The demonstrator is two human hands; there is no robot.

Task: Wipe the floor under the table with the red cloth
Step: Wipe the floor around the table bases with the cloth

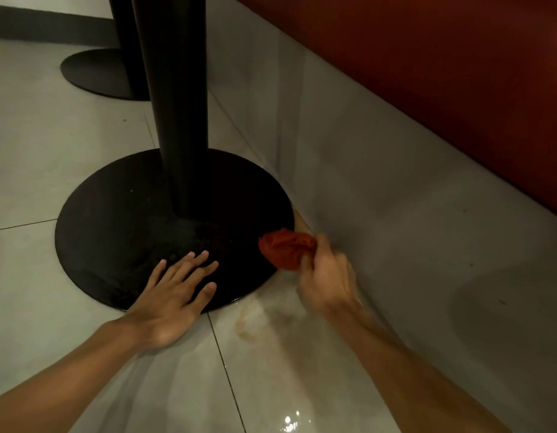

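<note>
A bunched red cloth (285,249) sits at the right rim of the round black table base (121,232), and my right hand (325,275) grips it from behind, blurred by motion. My left hand (174,295) lies flat with spread fingers on the base's near edge, its heel on the pale floor tile (37,151). A brownish wet smear (255,320) marks the tile just below the cloth. The black table column (180,104) rises from the base's middle.
A grey tiled kickboard (380,198) runs diagonally along the right, under a dark red bench front (442,73). A second black table base (99,73) and column stand at the back left. The floor near the bottom glistens wet (291,421).
</note>
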